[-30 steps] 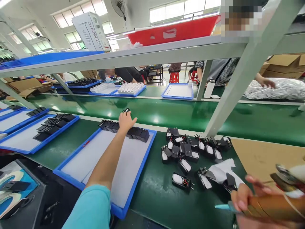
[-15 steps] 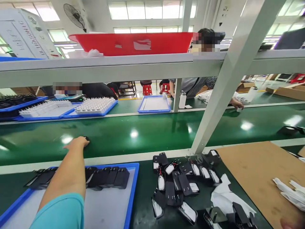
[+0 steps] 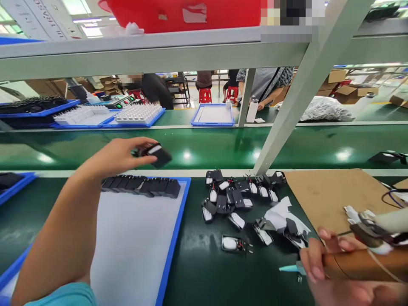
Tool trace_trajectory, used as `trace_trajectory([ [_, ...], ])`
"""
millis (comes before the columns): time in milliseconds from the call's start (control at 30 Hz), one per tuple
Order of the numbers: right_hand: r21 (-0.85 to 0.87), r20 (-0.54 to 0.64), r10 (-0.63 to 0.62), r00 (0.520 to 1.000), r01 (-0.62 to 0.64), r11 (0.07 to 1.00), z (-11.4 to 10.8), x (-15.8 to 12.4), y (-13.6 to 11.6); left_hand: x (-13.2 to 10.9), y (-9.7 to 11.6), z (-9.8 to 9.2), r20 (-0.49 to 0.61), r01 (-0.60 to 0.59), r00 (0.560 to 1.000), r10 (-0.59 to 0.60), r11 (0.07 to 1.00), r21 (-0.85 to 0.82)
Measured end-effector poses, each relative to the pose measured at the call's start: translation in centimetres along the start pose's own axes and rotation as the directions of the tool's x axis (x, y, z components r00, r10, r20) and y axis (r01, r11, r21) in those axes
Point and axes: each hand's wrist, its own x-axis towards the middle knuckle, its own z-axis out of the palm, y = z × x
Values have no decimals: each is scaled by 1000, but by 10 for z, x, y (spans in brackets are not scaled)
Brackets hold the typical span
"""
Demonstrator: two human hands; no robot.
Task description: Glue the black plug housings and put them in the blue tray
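Note:
My left hand (image 3: 119, 155) is raised over the far end of the blue tray (image 3: 174, 238), its fingers closed on a small black part with a white label (image 3: 156, 154). Just below it a row of black parts (image 3: 142, 185) lines the tray's far edge. My right hand (image 3: 321, 265) sits at the lower right, wrapped round a brown wooden-handled tool (image 3: 363, 263) with wires at its tip. A loose heap of black and white parts (image 3: 237, 197) lies on the green bench between the hands.
Brown cardboard sheet (image 3: 321, 191) lies at the right. A green conveyor belt (image 3: 207, 146) runs behind the bench, crossed by a slanted grey frame post (image 3: 288, 110). Other people work at the far side beside blue trays (image 3: 212, 115). A red bin (image 3: 191, 12) sits overhead.
My left hand has come back from the conveyor belt with a black part in its fingers. My right hand with the tool has returned into view at the lower right.

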Motion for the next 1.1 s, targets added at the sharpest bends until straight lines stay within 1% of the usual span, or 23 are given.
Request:
trace_trajectory([
  [33,10,35,-6,999,6,1000,2,1,-2,-24,28,0,26,-142,989,143,989,-35],
  [67,22,68,-13,998,12,1000,4,2,-3,-49,55,3,44,-283,957,286,957,-64],
  [100,37,96,-20,995,17,999,6,3,-5,-72,81,9,67,-381,920,387,920,-87],
  [167,67,131,-26,991,17,998,10,1,-8,-111,124,30,161,-494,841,516,855,-158],
  [200,78,140,-28,990,17,997,11,-1,-10,-126,141,44,202,-527,803,561,826,-199],
  [233,88,146,-29,989,16,996,13,-3,-12,-137,153,59,234,-546,772,592,804,-234],
  [300,104,144,-25,989,10,995,16,-7,-14,-149,168,88,261,-559,734,627,776,-294],
  [367,115,128,-23,992,8,993,17,-9,-16,-155,173,113,268,-565,705,657,748,-348],
  [400,116,118,-23,993,9,993,18,-10,-15,-157,173,122,260,-564,700,665,738,-369],
  [433,115,105,-28,994,15,993,18,-10,-15,-159,174,128,244,-560,706,665,735,-383],
  [467,111,92,-35,995,25,994,18,-10,-14,-163,174,132,221,-548,722,655,737,-395],
  [500,103,81,-44,996,35,994,19,-10,-12,-169,174,135,193,-525,750,633,746,-408],
  [533,94,70,-51,996,44,995,19,-10,-11,-175,174,137,161,-487,788,594,761,-428],
  [567,82,60,-54,997,49,995,20,-10,-10,-183,175,139,129,-430,834,537,778,-459],
  [633,59,47,-48,998,46,997,21,-10,-8,-200,176,147,71,-269,928,365,791,-549],
  [667,53,45,-42,998,39,998,22,-10,-8,-208,178,154,56,-181,963,263,786,-591],
  [700,52,45,-35,998,33,998,24,-10,-8,-214,180,162,53,-100,984,168,778,-620],
  [767,64,50,-28,998,25,998,26,-10,-9,-223,185,179,78,31,997,26,767,-641],
  [800,73,52,-23,998,19,997,28,-10,-9,-225,189,188,102,81,995,-20,766,-638],
  [867,89,52,-16,999,11,996,32,-10,-10,-225,196,200,131,142,988,-76,764,-630],
  [933,99,53,-5,999,-1,995,37,-10,-9,-222,201,205,111,159,987,-115,754,-637],
  [1000,110,57,4,998,-11,994,42,-11,-9,-220,203,206,72,154,987,-142,735,-660],
  [1100,145,71,9,997,-19,989,51,-12,-9,-225,203,204,67,177,980,-186,669,-722],
])
